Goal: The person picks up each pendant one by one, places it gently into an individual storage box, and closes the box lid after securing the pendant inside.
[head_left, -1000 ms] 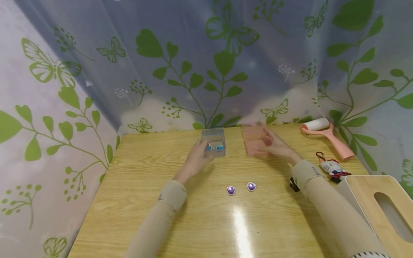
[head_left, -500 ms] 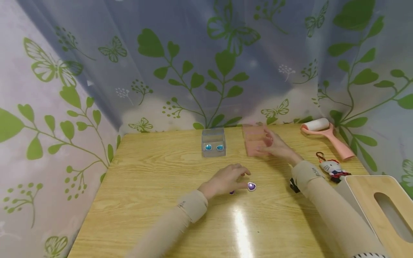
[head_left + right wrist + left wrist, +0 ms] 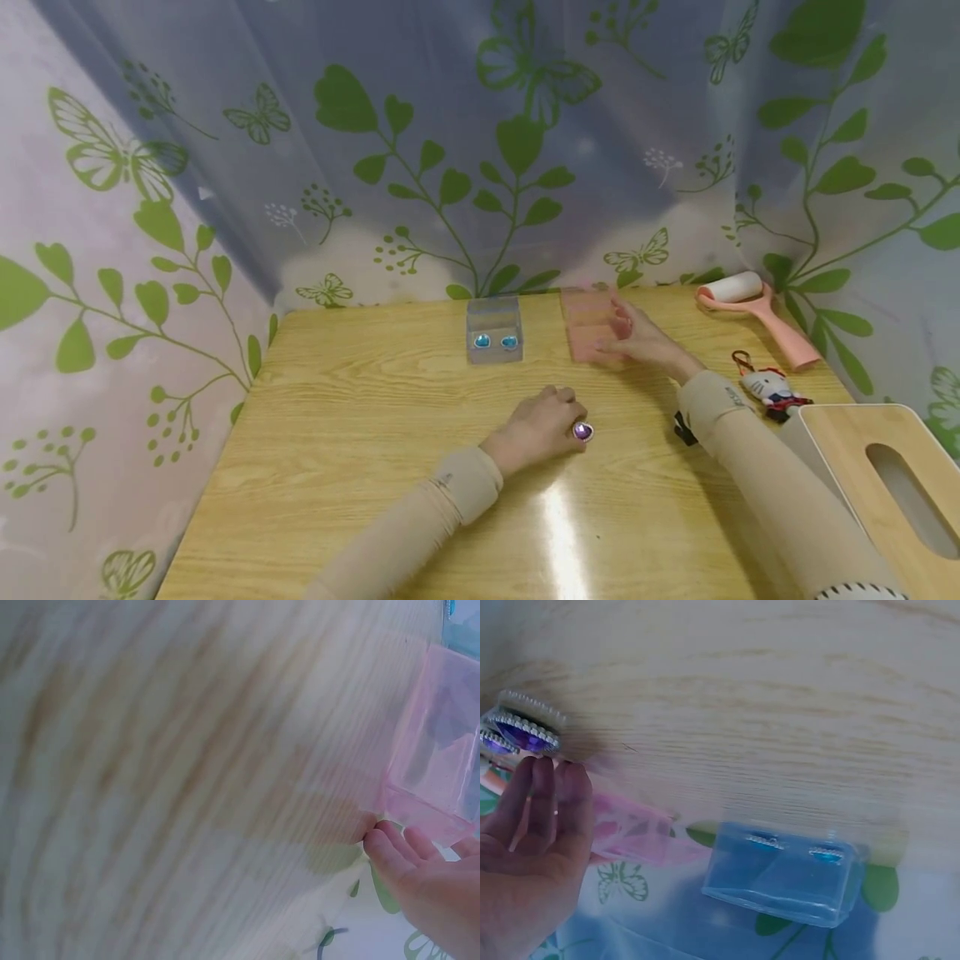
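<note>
My left hand is low over the table, fingers bent around a purple heart-shaped gem with a beaded silver border. In the head view one purple gem shows at the fingertips, while the other is hidden by the hand. The left wrist view has both purple gems close together at the fingertips. At the back, my right hand holds the right side of a see-through pink plastic box, thumb in front and fingers behind. Left of it, a clear bluish box contains two blue gems.
On the right lie a pink lint roller and a white cat-figure keychain. A wood-topped tissue box occupies the right front. A small black object lies beside the right sleeve. Patterned curtain hangs behind the table.
My left hand has left the clear box and come toward me and right to the purple gems, its fingers curling in. The right hand stays at the pink box.
</note>
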A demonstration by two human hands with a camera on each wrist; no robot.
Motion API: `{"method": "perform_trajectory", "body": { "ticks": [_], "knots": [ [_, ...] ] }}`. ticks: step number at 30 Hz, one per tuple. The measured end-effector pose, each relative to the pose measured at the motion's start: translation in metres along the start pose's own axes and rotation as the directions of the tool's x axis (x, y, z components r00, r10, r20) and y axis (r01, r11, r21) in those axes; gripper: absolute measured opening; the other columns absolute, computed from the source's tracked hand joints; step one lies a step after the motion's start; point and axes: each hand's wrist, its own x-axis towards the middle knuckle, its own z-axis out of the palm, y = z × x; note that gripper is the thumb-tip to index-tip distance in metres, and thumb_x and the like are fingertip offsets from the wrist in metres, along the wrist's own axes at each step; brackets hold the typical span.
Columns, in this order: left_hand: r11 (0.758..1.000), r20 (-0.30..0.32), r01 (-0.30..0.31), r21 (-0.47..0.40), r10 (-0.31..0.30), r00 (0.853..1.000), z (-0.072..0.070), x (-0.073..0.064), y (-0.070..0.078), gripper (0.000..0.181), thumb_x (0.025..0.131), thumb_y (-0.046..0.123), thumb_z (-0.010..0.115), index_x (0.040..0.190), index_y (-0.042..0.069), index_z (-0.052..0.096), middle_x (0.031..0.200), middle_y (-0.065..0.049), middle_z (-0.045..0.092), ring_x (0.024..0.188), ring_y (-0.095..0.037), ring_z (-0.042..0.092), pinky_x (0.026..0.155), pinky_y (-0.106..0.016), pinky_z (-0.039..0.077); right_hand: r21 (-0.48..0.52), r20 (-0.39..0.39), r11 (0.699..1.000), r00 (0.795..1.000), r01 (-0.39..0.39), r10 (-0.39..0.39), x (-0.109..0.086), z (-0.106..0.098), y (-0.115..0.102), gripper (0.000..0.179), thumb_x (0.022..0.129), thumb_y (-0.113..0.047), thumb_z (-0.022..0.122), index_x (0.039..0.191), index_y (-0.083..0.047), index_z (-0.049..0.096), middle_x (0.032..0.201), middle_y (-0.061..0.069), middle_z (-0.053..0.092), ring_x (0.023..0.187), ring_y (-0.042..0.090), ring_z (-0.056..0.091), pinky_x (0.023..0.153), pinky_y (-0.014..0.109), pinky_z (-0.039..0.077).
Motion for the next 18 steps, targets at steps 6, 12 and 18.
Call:
{"method": "perform_trajectory", "body": {
  "ticks": [6, 12, 18],
  "knots": [
    [0.998, -0.049, 0.040, 0.039, -0.038, 0.998, 0.002, -0.003, 0.008, 0.037, 0.095, 0.053, 0.074, 0.116, 0.022, 0.076, 0.116, 0.003, 0.067, 0.103, -0.014, 0.061, 0.071, -0.023, 0.056, -0.018, -0.003, 1.000, 1.000, -0.001, 0.001, 0.001, -0.001, 0.001, 0.106, 0.100, -0.017, 0.072, 0.170, -0.015, -0.008, 0.177, 0.025, -0.002, 0.162, 0.049, 0.011, 0.130, 0.069, 0.015],
    [0.995, -0.099, 0.043, 0.091, -0.034, 0.994, 0.001, -0.004, 0.012, 0.024, 0.100, 0.042, 0.071, 0.109, 0.020, 0.076, 0.105, 0.003, 0.067, 0.094, -0.015, 0.063, 0.067, -0.024, 0.056, 0.001, 0.001, 1.000, 1.000, 0.014, -0.014, 0.001, -0.001, 0.000, 0.106, 0.101, -0.013, 0.071, 0.170, -0.016, -0.009, 0.177, 0.025, -0.003, 0.162, 0.050, 0.009, 0.130, 0.069, 0.016],
    [0.999, -0.101, 0.036, 0.015, -0.034, 0.994, -0.001, -0.003, 0.009, 0.022, 0.100, 0.038, 0.070, 0.115, 0.022, 0.074, 0.108, 0.003, 0.070, 0.095, -0.014, 0.065, 0.069, -0.024, 0.056, -0.012, 0.009, 1.000, 1.000, 0.008, -0.008, 0.001, -0.002, 0.000, 0.105, 0.101, -0.012, 0.070, 0.169, -0.013, -0.009, 0.174, 0.031, 0.001, 0.162, 0.052, 0.008, 0.129, 0.069, 0.018]
  ]
}}
